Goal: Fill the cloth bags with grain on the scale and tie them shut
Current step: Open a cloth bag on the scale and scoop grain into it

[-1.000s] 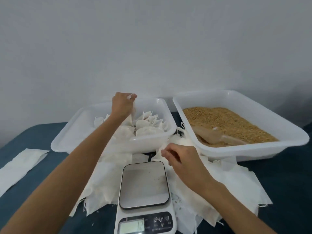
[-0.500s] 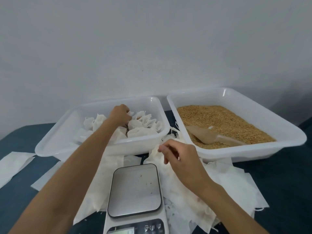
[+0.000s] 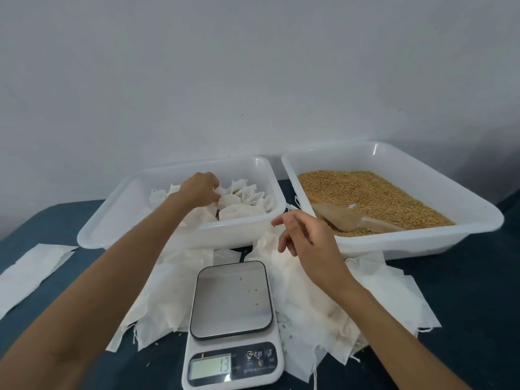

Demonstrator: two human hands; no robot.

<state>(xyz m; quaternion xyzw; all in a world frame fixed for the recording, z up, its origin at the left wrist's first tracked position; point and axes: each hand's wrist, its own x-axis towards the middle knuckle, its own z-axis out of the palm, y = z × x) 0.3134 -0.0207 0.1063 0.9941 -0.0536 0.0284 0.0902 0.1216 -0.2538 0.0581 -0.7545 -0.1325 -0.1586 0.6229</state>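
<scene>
where the left hand meets the tied bags, its fingertips are hidden.

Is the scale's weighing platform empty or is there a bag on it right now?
Empty of bags: the scale platform shows bare grey surface with only a few stray grains.

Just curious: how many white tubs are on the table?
2: left tub holds tied bags, left hand in it; right tub holds grain and a scoop. None seem hidden.
</scene>
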